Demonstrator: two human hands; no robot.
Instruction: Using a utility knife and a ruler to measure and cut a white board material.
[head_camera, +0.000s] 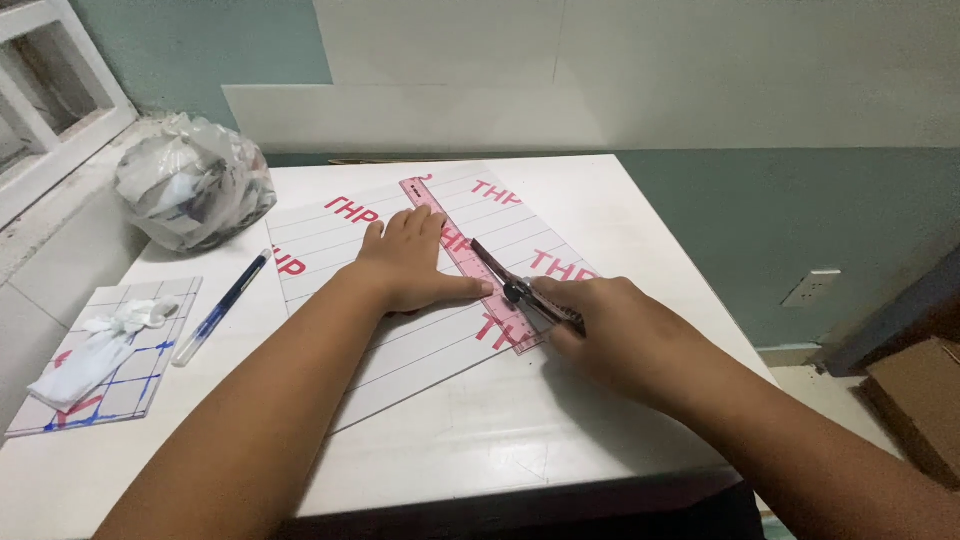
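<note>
Here, red-lettered white sheet (400, 330) under pink ruler (470, 265), left hand (410, 262)

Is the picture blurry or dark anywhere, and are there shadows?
Head view: soft, even light, nothing very dark except the table's front edge. The left hand pressing the pink ruler is sharp; the right hand with the knife is slightly smeared. Faint shadows lie under both arms on the white table. The plastic bag shows small shiny spots. Edges bend a little from the wide lens.
</note>
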